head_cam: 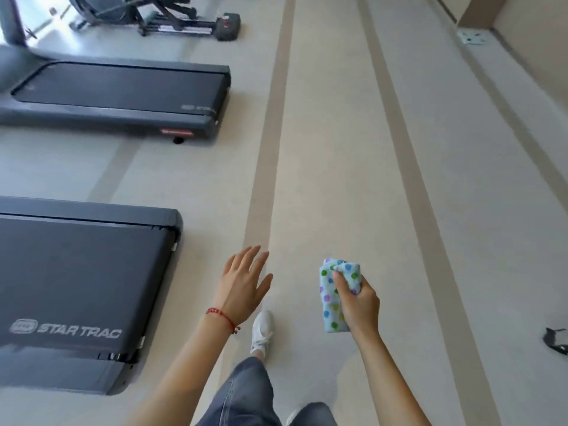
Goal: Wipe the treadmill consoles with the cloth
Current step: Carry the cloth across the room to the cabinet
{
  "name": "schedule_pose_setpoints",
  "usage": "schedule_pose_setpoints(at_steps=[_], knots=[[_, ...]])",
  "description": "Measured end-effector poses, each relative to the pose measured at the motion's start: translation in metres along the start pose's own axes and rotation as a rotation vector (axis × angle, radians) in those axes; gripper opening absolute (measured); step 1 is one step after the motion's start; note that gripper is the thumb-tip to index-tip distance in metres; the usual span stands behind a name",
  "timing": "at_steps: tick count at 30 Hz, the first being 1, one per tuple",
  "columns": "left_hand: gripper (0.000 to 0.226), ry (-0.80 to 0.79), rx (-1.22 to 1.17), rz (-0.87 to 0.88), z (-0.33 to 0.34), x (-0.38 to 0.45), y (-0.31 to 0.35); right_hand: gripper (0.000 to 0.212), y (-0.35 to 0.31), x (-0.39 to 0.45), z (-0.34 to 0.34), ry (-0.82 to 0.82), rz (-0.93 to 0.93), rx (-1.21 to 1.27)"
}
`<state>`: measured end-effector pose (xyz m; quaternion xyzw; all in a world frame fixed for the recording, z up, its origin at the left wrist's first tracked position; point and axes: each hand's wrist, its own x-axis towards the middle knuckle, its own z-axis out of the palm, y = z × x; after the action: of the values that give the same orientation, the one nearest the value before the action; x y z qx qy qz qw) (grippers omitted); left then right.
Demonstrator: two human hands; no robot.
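Observation:
My right hand (358,301) is shut on a folded light-blue cloth with coloured dots (333,298), held over the floor at lower centre-right. My left hand (242,282) hangs open with fingers spread, a red bracelet on its wrist, just right of the near treadmill's rear end. The near treadmill (76,290) shows its dark belt and a STAR TRAC logo at lower left. A second treadmill (123,93) lies farther ahead at upper left. No console is in view on either treadmill.
Light floor with darker beige stripes (267,149) runs ahead between the treadmills and the right wall (528,50). Another exercise machine (153,16) stands at the top left. A floor socket plate (471,36) and a small black object (556,339) lie at right. My white shoe (262,332) is below my hands.

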<state>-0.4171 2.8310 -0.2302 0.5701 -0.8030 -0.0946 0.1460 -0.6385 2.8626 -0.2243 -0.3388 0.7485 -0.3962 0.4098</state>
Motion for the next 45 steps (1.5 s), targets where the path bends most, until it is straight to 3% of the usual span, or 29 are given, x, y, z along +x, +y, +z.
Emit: schedule_pose_setpoints(at_steps=[6, 15, 22, 32, 45], knots=[[0.065, 0.0, 0.011, -0.032, 0.015, 0.099, -0.054, 0.018, -0.048, 0.103, 0.055, -0.03, 0.002, -0.022], [0.054, 0.005, 0.026, 0.056, 0.01, 0.277, -0.126, 0.017, -0.146, 0.245, 0.128, -0.006, 0.008, 0.002], [0.068, 0.01, 0.033, 0.03, 0.02, 0.403, -0.158, 0.016, -0.197, 0.359, 0.151, 0.001, 0.002, 0.01], [0.042, 0.059, 0.031, 0.02, 0.037, 0.62, -0.181, 0.016, -0.293, 0.571, 0.168, -0.026, -0.019, 0.045], [0.068, -0.013, 0.048, -0.032, 0.043, 0.884, -0.26, 0.017, -0.414, 0.805, 0.242, -0.028, -0.039, 0.053]])
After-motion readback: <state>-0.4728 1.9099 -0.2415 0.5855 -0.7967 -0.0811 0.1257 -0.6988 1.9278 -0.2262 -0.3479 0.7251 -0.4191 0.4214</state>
